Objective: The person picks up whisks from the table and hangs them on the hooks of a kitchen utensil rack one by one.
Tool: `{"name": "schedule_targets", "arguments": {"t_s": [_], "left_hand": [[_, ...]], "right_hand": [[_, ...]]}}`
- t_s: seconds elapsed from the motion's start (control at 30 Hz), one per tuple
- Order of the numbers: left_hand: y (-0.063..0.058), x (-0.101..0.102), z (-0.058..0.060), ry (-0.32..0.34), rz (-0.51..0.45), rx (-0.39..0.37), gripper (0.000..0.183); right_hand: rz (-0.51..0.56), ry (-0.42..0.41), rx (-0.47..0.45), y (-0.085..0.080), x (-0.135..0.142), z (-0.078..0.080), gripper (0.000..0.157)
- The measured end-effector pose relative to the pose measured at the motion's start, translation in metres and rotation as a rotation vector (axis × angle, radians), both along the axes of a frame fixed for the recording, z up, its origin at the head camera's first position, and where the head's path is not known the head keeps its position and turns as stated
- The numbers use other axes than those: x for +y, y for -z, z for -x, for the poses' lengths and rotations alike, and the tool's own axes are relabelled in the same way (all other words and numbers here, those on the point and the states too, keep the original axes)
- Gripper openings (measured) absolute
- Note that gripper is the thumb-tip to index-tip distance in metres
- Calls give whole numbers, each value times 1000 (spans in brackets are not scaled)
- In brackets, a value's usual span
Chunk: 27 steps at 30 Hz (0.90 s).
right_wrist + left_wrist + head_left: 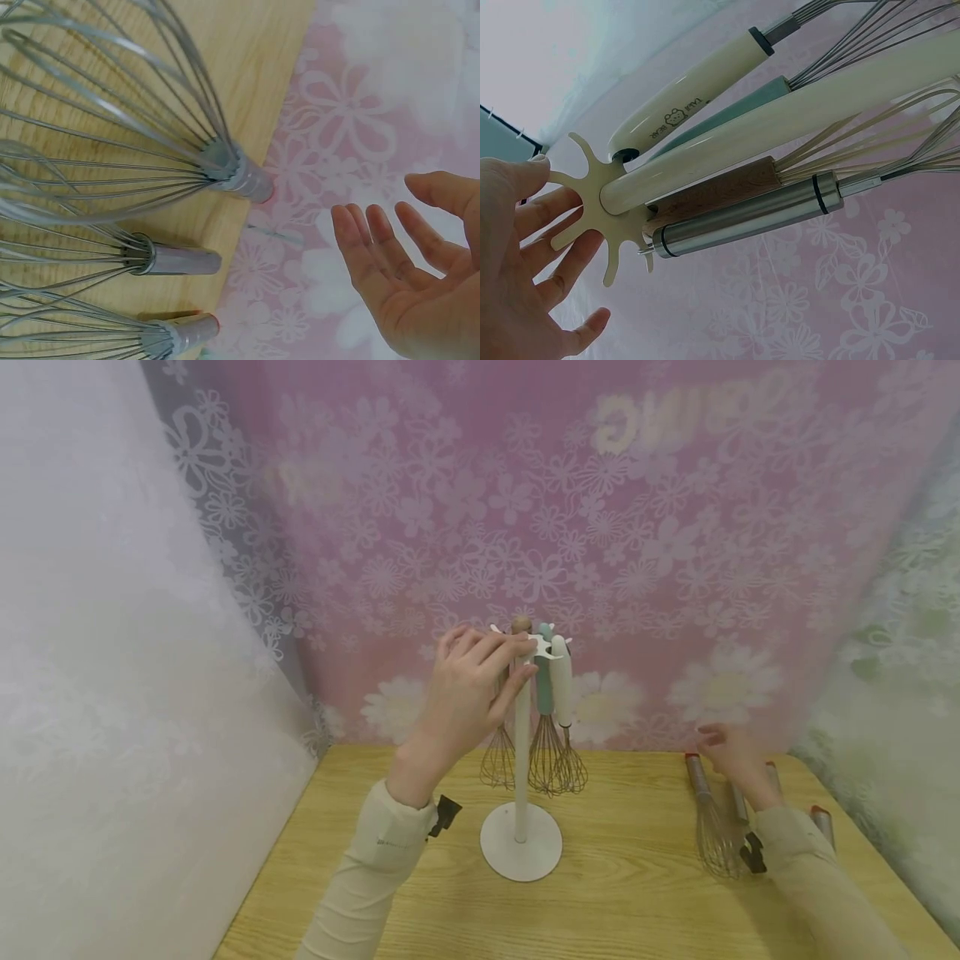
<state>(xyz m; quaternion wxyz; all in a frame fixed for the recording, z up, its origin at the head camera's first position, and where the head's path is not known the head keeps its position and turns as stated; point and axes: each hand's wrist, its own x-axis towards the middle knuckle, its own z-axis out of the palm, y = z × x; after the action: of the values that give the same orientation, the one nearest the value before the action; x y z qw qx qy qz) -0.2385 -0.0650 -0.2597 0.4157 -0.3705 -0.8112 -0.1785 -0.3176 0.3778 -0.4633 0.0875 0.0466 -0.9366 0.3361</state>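
Currently, the left hand (467, 681) lightly pinches the hooked top of the white rack (522, 752); the right hand (738, 762) grasps nothing, its fingers loose near the silver whisks (699, 781) lying on the right of the tabletop (622, 843). Other whisks (544, 689) hang from the rack. I would steady it gently and lift by the handle.

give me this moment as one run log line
left hand: holding top of white stand | right hand: empty, near silver whisks on table | hanging whisks: four visible
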Motion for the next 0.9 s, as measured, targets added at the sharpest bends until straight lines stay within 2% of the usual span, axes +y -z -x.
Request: {"name": "schedule_targets", "arguments": {"t_s": [0.2,0.47,0.63,0.9], "left_hand": [[0,0,-1,-5,2,-10,26],[0,0,1,1,-8,-11,27],[0,-1,1,-1,-3,-7,26],[0,-1,2,10,-7,-10,27]], "right_hand": [[-101,9,12,12,6,5,40],[-132,-13,6,20,10,8,39],[-148,-62,0,24,13,11,38],[-134,-77,-75,31,19,14,43]]}}
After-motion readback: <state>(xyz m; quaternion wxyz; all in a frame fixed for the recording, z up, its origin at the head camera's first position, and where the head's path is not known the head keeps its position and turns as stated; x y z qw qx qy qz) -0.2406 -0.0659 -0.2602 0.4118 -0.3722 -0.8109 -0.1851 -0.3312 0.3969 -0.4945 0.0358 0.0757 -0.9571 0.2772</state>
